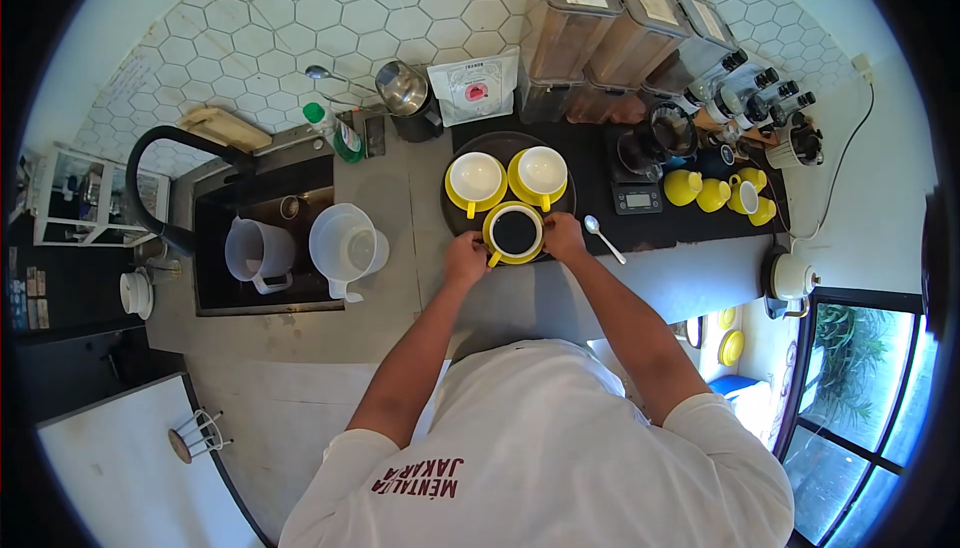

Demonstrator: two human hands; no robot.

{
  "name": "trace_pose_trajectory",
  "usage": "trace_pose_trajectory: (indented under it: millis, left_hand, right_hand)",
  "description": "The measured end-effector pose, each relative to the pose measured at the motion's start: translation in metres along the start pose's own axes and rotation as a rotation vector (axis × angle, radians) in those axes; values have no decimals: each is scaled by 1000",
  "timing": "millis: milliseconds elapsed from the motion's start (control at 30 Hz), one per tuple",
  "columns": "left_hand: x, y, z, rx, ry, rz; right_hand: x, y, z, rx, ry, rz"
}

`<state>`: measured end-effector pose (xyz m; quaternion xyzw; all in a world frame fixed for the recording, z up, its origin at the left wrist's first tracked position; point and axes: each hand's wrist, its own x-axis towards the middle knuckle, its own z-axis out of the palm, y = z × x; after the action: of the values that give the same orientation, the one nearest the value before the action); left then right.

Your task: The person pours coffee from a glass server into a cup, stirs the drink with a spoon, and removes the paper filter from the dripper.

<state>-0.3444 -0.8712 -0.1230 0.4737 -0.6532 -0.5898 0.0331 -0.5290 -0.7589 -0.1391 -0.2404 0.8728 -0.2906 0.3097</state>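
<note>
A yellow cup of dark coffee sits on a yellow saucer at the front of a round dark tray. My left hand is closed on the saucer's left edge, near the cup's handle. On the opposite edge, my right hand also grips the saucer, its fingertips partly hidden. Behind them on the tray stand two yellow cups with white insides, the left cup and the right cup, each on its saucer. A metal spoon lies right of my right hand.
Left are a sink holding a plastic pitcher, and another pitcher on the counter. A scale with a coffee dripper and several yellow cups stand right. Behind are a white bag and storage containers.
</note>
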Motion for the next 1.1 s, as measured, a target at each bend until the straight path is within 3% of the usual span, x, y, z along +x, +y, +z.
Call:
trace_pose_trajectory:
  millis: [567, 800, 1100]
  left_hand:
    - [-14, -2, -2, -28, 80, 56]
    - [-49, -15, -18, -26, 111, 148]
    - [-125, -46, -47, -154, 236, 41]
  right_hand:
    - [-20, -12, -10, 55, -17, -36]
    - [-54, -34, -14, 136, -106, -98]
    - [-89, -37, 33, 176, -309, -153]
